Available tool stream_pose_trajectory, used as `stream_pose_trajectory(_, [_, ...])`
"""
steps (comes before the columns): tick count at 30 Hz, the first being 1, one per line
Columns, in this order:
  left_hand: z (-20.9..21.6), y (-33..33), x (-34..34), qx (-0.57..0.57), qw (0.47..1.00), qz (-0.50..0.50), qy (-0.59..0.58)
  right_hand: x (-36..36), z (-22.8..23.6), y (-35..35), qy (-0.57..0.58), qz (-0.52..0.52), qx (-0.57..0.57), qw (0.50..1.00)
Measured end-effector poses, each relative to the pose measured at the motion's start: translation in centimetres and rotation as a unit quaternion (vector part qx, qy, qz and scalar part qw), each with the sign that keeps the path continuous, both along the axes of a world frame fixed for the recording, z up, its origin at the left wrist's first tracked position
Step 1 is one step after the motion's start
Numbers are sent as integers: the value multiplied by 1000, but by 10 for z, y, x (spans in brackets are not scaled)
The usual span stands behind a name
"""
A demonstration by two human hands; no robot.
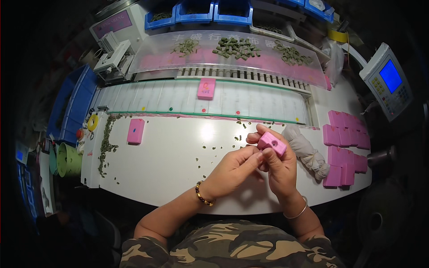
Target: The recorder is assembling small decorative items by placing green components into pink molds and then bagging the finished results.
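A pink block point(273, 144), like a rubber mould with a round hole in its near end, rests tilted in my right hand point(282, 167). My right fingers wrap behind it and the thumb presses its near edge. Close against the block's lower left, my left hand point(237, 169) is closed in a pinch. What lies between its fingertips is hidden. Both hands are above the white tabletop point(156, 165), right of its middle. A rolled grey cloth point(306, 152) lies just right of my right hand.
Pink blocks point(342, 129) stack at the right; one pink block point(135, 131) lies left, another point(206, 89) on the white strip rack point(165, 96). Green bits point(106, 147) scatter leftward. Behind stand a clear shelf point(203, 58) with green pieces, blue bins point(194, 12) and a screen panel point(389, 80).
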State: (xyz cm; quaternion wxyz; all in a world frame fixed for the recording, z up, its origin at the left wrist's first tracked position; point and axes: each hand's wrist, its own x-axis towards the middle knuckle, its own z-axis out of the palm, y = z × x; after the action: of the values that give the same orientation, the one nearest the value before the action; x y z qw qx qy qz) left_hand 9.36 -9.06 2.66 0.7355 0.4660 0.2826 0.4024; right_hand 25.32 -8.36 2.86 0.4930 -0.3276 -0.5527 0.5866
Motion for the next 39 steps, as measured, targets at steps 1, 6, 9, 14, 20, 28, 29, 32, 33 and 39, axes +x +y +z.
stream_pose_trajectory(1, [0, -1, 0, -7, 1000, 5, 1, 1, 0, 1, 48, -1, -74, 996])
stream_pose_trajectory(6, [0, -11, 2, 154, 982, 71, 78, 1, -2, 27, 271, -110, -261, 920])
stream_pose_trajectory(9, [-12, -2, -21, 160, 963, 119, 180, 7, -3, 30, 263, -96, -238, 930])
stream_pose_trajectory(14, [-42, 26, -101, 284, 745, 297, 525, 14, 2, 24, 251, -7, -210, 945])
stream_pose_trajectory(20, [-29, 19, -135, 225, 587, 342, 698, 10, 4, 20, 195, -13, -176, 965])
stream_pose_trajectory(28, [1, 7, -35, 285, 910, 154, 261, -4, 2, 14, -136, -15, 141, 981])
stream_pose_trajectory(29, [2, 9, -29, 271, 930, 124, 214, -2, 4, 13, -172, -6, 179, 969])
stream_pose_trajectory(32, [4, 14, -25, 245, 957, 56, 145, 9, 14, 16, -188, 6, 220, 957])
stream_pose_trajectory(33, [4, 15, -27, 234, 964, 24, 126, 14, 17, 17, -179, 29, 219, 959])
stream_pose_trajectory(39, [5, 15, -25, 43, 992, 70, -98, 16, 21, 13, -33, 14, 52, 998])
